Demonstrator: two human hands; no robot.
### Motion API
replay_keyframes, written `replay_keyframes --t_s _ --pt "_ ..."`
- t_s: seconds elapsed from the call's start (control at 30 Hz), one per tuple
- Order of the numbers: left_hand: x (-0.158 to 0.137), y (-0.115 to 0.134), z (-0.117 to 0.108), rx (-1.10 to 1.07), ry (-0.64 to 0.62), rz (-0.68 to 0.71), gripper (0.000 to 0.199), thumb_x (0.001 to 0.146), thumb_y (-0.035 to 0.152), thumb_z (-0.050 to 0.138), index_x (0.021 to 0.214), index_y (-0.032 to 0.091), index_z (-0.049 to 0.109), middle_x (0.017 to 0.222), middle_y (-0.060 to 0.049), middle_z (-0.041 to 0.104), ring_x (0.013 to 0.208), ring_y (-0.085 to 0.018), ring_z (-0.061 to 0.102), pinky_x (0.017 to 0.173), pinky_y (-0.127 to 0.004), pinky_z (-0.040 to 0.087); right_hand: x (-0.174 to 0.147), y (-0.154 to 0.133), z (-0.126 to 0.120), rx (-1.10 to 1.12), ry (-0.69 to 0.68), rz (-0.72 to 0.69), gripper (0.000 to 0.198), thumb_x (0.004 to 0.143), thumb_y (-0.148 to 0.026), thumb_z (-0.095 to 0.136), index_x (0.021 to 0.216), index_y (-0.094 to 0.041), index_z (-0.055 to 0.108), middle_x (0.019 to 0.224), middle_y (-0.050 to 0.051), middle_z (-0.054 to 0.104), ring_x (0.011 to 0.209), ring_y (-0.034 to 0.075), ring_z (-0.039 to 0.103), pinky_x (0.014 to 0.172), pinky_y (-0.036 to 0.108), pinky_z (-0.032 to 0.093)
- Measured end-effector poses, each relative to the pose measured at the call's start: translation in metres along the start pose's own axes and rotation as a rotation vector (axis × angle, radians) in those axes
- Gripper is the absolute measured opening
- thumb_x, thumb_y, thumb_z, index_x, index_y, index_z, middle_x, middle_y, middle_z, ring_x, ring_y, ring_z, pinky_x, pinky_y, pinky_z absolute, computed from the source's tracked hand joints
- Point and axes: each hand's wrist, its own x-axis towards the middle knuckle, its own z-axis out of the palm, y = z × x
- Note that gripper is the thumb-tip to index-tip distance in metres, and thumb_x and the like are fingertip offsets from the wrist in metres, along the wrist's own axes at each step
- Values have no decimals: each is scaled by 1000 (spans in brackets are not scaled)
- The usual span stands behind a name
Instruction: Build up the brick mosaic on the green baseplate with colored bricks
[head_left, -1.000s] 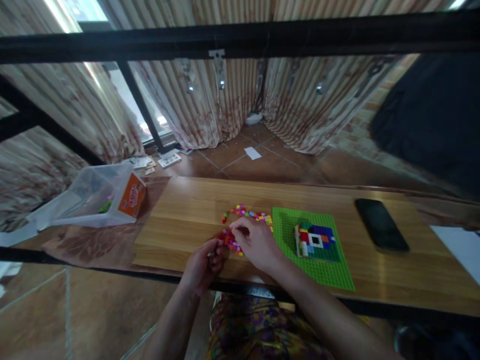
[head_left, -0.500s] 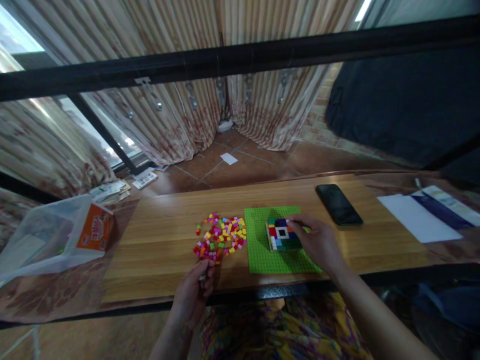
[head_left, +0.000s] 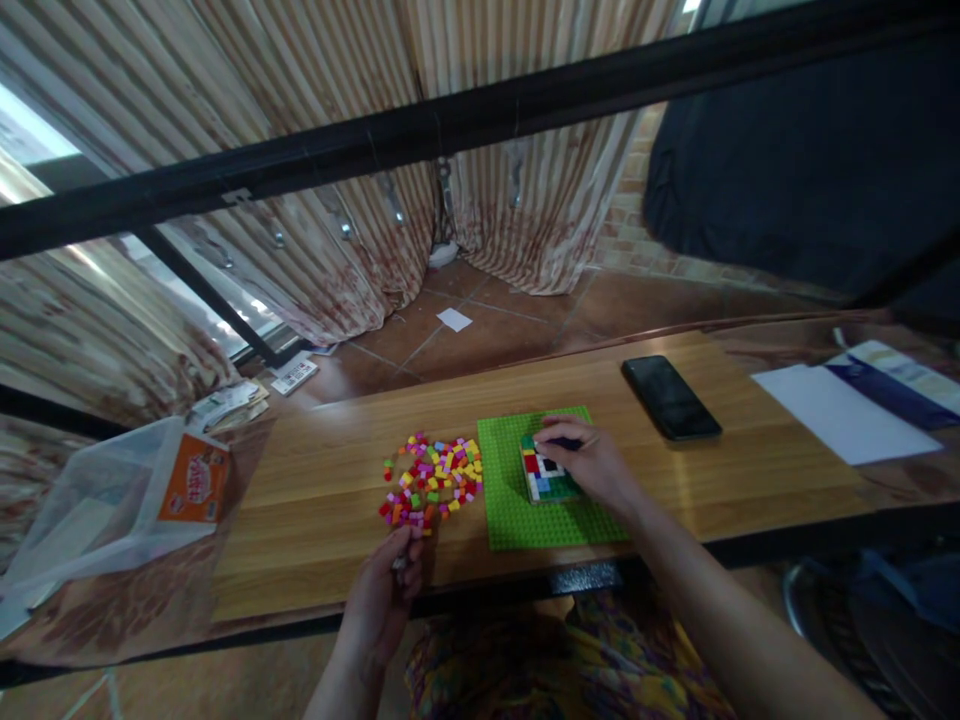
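A green studded baseplate (head_left: 500,520) lies on the wooden board, carrying a small block built of coloured toy bricks (head_left: 553,487) in white, red, blue, green and yellow. My right hand (head_left: 592,462) reaches over this block from the right. Its thumb and fingers are closed at the far left part of the top, and whatever is between them is hidden. My left hand (head_left: 391,572) is closed at the board's front edge, with something small and greyish showing among the fingers. Just beyond it spreads a pile of loose toy bricks (head_left: 431,480) in pink, yellow, red, orange and green.
A black phone (head_left: 671,398) lies right of the baseplate on the wooden board (head_left: 300,500). Farther right are white papers (head_left: 832,410). At far left stands a clear plastic box (head_left: 97,520) with an orange label. A dark rail (head_left: 315,170) crosses beyond the table.
My right hand has shifted left across the top of the brick block, toward its far left corner. My left hand stays closed near the loose bricks. The camera view has tilted slightly.
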Motion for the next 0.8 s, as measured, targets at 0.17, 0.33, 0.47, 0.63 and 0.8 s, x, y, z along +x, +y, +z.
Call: replay_keyframes --t_s 0.17,0.33,0.47,0.63,0.8 --pt "1 0 0 -3 -1 0 24 70 31 68 81 13 56 58 6 44 41 0 30 37 -14 20 3 -4 -1 184 -66 189 22 60 -31 72 80 -20 70 78 1 67 70 15 61 68 30 48" --pt "1 0 0 -7 -14 5 22 68 26 68 81 13 56 59 6 44 41 0 31 37 -14 21 7 -7 -3 204 -84 206 28 56 -28 74 81 -18 68 76 0 67 66 13 60 62 27 48" --pt "2 0 -1 -8 -11 -1 22 71 30 67 81 13 57 59 6 44 41 0 31 37 -14 21 7 -8 -3 156 -104 181 27 58 -28 72 83 -18 67 78 1 67 68 14 60 63 27 49" --pt "-2 -2 5 -44 -13 -13 19 76 30 64 82 12 58 58 6 45 40 0 31 36 -14 21 9 -5 -5 80 -134 132 27 62 -30 70 86 -18 66 81 2 67 73 16 62 69 31 50" --pt "-21 -6 32 -146 -129 -55 26 85 34 51 90 10 60 70 -2 57 54 -5 51 49 -16 41 -1 -8 -11 -116 -30 51 36 66 -35 70 98 -19 65 96 5 67 87 20 62 82 38 48"
